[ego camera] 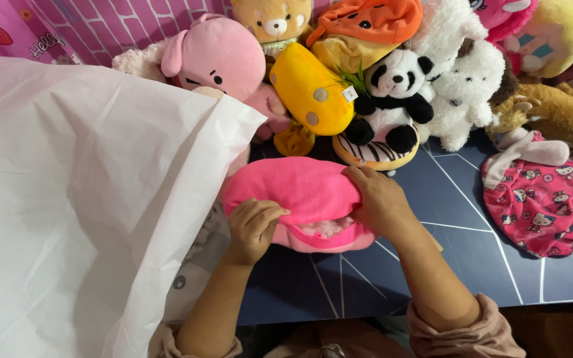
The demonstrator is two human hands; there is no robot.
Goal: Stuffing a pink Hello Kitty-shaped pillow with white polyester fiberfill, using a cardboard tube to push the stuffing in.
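At the tabletop's left edge, a large white sheet lies draped over the surface. Just right of it, your left hand is closed on the lower rim of the pink plush cushion, which rests near the front edge at centre. Your right hand is clamped on its upper right end. The seam between them gapes, showing pale stuffing: you appear to be working at that opening. Keep both grips firm while you handle it. Along the far edge sit a pink plush, a panda toy and white bears; a patterned pink pouch lies at the right edge.
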